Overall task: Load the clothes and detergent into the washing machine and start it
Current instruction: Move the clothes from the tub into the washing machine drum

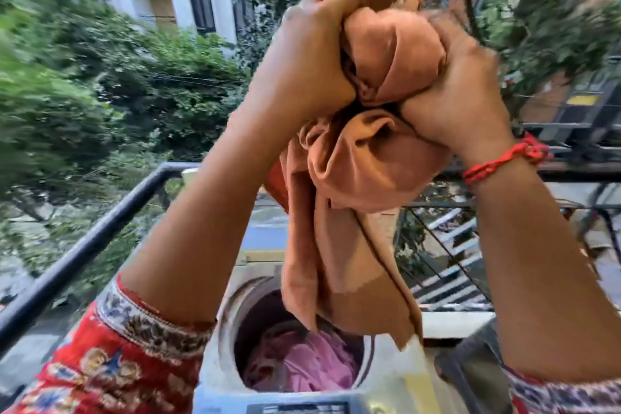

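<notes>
Both hands are raised high over a top-loading washing machine [386,370]. My left hand [309,60] and my right hand [460,101] are each closed on an orange-brown cloth [366,158], bunched between them. One end of the cloth runs up out of the frame; the other end hangs down to the rim of the open drum. Inside the drum lies pink clothing [312,366]. No detergent is in view.
A black metal railing [90,242] runs along the left of the balcony, with more black bars [447,255] behind the machine. Trees and a white building lie beyond. The machine's control panel [299,408] sits at the bottom edge.
</notes>
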The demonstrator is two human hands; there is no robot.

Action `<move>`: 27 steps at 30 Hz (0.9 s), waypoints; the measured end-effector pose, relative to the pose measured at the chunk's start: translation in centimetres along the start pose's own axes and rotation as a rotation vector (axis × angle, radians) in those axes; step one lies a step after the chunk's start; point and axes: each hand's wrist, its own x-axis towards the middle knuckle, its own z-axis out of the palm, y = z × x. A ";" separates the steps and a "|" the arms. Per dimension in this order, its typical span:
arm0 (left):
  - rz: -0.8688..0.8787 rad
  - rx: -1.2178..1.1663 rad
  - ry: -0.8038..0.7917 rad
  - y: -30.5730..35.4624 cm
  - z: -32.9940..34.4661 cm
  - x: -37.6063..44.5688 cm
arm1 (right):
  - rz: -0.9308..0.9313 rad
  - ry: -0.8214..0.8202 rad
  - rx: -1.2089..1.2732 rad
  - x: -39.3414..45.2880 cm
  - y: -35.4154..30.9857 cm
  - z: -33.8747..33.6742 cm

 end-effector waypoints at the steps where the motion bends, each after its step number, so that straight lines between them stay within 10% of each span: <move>1: 0.009 0.022 0.007 -1.3 -0.7 0.2 | -0.007 -0.007 0.018 0.7 -0.6 1.2; 21: -0.716 -0.103 -0.591 -14.7 19.3 -24.4 | 0.318 -0.644 0.202 -19.8 14.4 22.2; 27: -0.881 -0.032 -0.926 -15.1 23.7 -31.9 | 0.445 -1.058 -0.091 -28.6 20.0 26.2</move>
